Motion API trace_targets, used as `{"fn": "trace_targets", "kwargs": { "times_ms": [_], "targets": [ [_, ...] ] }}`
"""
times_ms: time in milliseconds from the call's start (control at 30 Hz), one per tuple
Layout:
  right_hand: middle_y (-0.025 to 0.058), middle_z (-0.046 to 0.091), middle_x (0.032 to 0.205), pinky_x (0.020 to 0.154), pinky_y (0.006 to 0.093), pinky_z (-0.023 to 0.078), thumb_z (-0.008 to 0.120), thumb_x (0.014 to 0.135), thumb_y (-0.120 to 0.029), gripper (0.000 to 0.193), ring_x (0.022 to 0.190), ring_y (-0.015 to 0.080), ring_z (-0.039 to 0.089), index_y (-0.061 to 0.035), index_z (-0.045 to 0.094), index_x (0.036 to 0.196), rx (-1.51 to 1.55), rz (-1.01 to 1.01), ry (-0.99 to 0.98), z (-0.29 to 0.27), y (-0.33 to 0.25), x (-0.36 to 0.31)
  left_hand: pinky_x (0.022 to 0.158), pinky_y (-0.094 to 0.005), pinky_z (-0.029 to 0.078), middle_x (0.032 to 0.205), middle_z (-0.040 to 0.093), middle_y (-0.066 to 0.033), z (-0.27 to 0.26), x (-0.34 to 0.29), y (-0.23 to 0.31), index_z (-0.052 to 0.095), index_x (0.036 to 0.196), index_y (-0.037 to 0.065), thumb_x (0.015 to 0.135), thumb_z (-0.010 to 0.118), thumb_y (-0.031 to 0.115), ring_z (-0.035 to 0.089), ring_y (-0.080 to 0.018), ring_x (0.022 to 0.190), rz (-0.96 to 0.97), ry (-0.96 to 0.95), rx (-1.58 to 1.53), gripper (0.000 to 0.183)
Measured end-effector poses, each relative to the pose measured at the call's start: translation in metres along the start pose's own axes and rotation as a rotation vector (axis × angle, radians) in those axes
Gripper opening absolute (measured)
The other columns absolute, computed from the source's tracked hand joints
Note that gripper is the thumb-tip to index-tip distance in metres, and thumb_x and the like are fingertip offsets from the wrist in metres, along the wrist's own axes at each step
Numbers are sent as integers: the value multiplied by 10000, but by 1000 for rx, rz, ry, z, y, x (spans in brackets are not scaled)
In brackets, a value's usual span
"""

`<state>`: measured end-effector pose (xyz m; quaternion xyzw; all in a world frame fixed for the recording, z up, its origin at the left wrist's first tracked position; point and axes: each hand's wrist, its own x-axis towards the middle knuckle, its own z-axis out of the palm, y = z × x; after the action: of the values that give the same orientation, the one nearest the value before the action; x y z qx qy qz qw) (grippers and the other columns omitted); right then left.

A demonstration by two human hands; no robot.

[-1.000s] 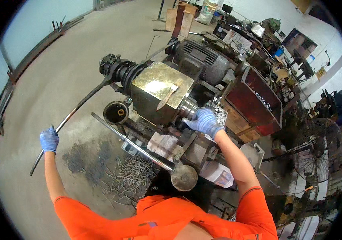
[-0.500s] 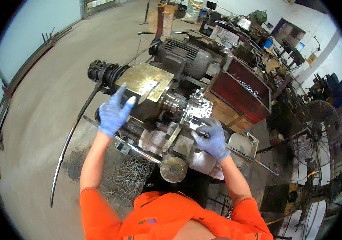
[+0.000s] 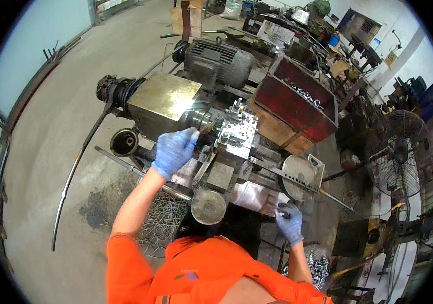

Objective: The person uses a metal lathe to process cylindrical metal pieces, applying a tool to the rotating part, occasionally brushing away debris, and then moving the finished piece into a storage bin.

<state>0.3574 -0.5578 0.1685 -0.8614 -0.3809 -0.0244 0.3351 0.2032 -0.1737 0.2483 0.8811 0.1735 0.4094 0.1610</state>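
Note:
I stand at a small metal lathe with a brass-coloured headstock (image 3: 163, 99) and a bright steel tool block (image 3: 239, 133). My left hand (image 3: 173, 150), in a blue glove, reaches to the chuck (image 3: 201, 117). Its thumb and forefinger pinch a short brownish metal piece (image 3: 207, 126) at the chuck's mouth. My right hand (image 3: 290, 223), also gloved, is low at the machine's right front. Its fingers curl around a dark handle (image 3: 282, 206) below a round grey disc (image 3: 298, 176).
A grey motor (image 3: 219, 61) sits behind the headstock. A red bin of small metal parts (image 3: 297, 96) stands at the right, with a floor fan (image 3: 396, 162) beyond it. A long bent rod (image 3: 77, 167) lies on the floor at left. Metal swarf (image 3: 163, 223) litters the floor by my legs.
My left hand left the long rod at the far left and came in to the chuck. My right hand dropped from the tool block to the low handle at the right front.

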Motion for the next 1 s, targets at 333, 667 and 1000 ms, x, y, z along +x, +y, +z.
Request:
{"fn": "trace_targets", "kwargs": {
  "times_ms": [333,667,1000],
  "targets": [
    [129,649,823,737,370,455,731,650,-142,136,783,303,593,-37,662,703,24,-64,1,4,-18,9,599,-401,467,742,596,-131,42,-2,-3,627,1017,103,787,609,172,588,-305,663,29,-151,75,241],
    [127,644,804,727,373,451,724,653,-133,125,781,304,592,-45,664,718,19,-95,3,5,-20,13,645,-405,476,781,624,-133,17,-13,-11,642,1002,109,760,621,144,604,-311,717,-17,-297,83,246],
    [123,661,739,642,308,486,711,695,-112,108,663,226,627,-19,677,738,22,66,74,-22,-6,25,617,-339,485,836,640,-106,-51,21,-34,658,1022,121,803,622,150,622,-255,711,-24,141,313,223]
  ]
}}
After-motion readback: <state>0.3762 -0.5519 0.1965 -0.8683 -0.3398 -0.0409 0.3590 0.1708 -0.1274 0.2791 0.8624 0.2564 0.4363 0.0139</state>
